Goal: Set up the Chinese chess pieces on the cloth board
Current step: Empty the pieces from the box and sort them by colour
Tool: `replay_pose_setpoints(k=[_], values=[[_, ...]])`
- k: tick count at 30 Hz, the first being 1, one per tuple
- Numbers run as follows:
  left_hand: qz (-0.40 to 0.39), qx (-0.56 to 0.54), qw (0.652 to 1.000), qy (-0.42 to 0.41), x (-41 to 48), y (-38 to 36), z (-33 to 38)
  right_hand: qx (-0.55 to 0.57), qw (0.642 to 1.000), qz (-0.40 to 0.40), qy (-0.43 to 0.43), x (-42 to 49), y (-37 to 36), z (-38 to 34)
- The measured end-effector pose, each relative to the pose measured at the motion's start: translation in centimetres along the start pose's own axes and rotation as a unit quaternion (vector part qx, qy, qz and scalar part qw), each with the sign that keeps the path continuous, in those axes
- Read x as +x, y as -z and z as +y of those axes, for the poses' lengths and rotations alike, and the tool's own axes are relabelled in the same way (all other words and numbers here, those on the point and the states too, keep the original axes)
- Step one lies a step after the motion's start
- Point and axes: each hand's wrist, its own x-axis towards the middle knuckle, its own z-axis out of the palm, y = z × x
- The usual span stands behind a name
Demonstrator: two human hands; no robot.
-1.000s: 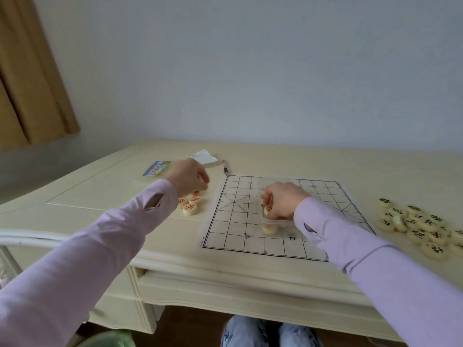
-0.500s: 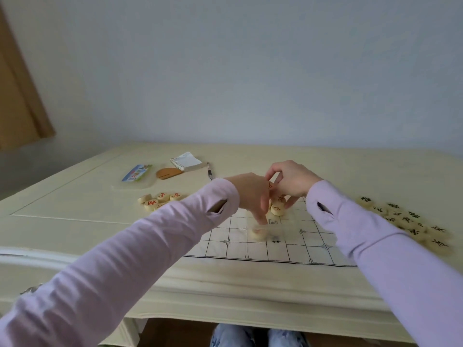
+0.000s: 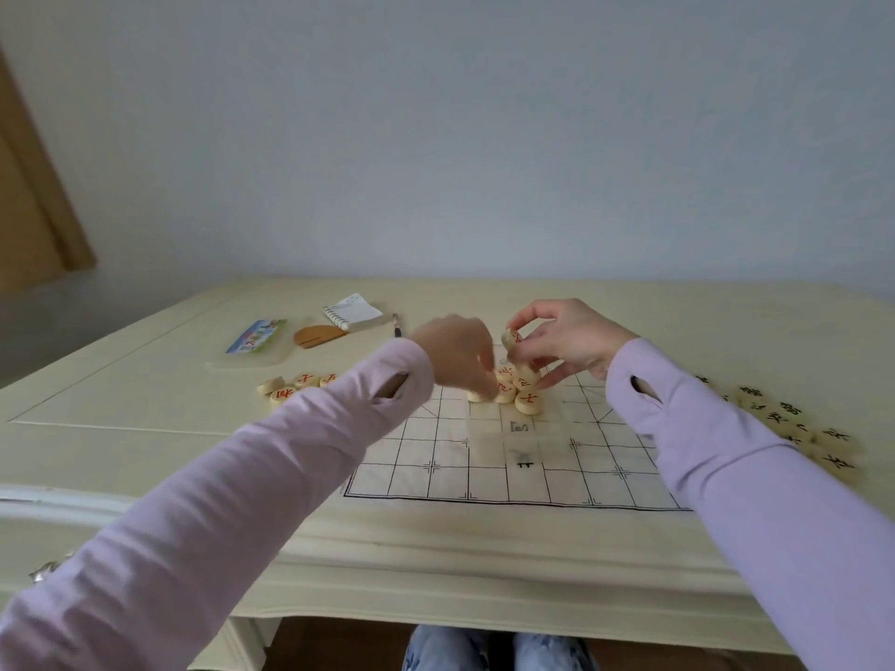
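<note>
To the left of the cloth board (image 3: 508,472), a few loose red pieces (image 3: 295,386) lie on the table (image 3: 145,404). Farther back are a clear plastic lid (image 3: 252,348) with a colourful label, an orange-brown rounded thing (image 3: 317,334), a small spiral notebook (image 3: 353,314) and a pen (image 3: 396,325). Well to the right of the board is a scatter of black pieces (image 3: 784,423). On the board's far middle sits a heap of red pieces (image 3: 523,394), and just nearer than it a clear plastic box (image 3: 516,440) stands on the grid. The right hand (image 3: 566,346) hovers above the heap, thumb and fingertips pinching one red piece (image 3: 511,339) held on edge. The left hand (image 3: 455,355) reaches in from the left with its fingers pointing down at the heap's left side; it is smeared by motion, so I cannot tell whether it grips anything. Both lilac sleeves cross the view, the left (image 3: 242,477) covering the board's left edge and the right (image 3: 726,452) its right corner and some black pieces. The table is cream-painted with a moulded near edge, set against a plain pale blue-grey wall (image 3: 484,138), with a tan curtain (image 3: 34,210) at the far left. Knees in blue jeans (image 3: 494,651) show under the table. The characters on most pieces are too small to read, and what the box holds is unclear
</note>
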Motion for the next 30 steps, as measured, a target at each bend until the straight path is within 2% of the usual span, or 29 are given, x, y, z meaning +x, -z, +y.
replay_pose_setpoints(k=[3,5,10,15,24,27,28,30], values=[[0.077,-0.059,0.993,0.070,-0.9,2.0,-2.9,0.005,1.000,0.004,0.019,0.0,-0.7,-0.8],[0.095,-0.067,0.987,0.111,-1.7,2.7,-5.2,-0.001,0.999,0.004,0.035,0.0,-1.6,-1.7],[0.019,-0.056,0.976,0.208,-5.1,2.5,-11.3,-0.045,0.995,-0.043,0.076,0.5,-5.8,-3.9],[-0.053,-0.038,0.961,0.269,-8.3,1.5,-15.4,-0.104,0.988,-0.060,0.094,1.6,-10.0,-5.0],[-0.056,-0.086,0.959,0.265,-10.3,0.4,-16.7,-0.210,0.971,-0.056,0.099,2.8,-15.2,-5.4],[0.018,-0.070,0.967,0.244,-10.2,0.8,-16.8,-0.253,0.959,-0.065,0.111,3.3,-16.2,-5.8],[0.051,-0.094,0.967,0.233,-10.0,1.1,-16.6,-0.266,0.954,-0.068,0.119,3.4,-16.5,-6.0],[0.074,-0.214,0.949,0.220,-9.6,1.6,-15.9,-0.282,0.948,-0.073,0.132,3.8,-17.4,-6.7]])
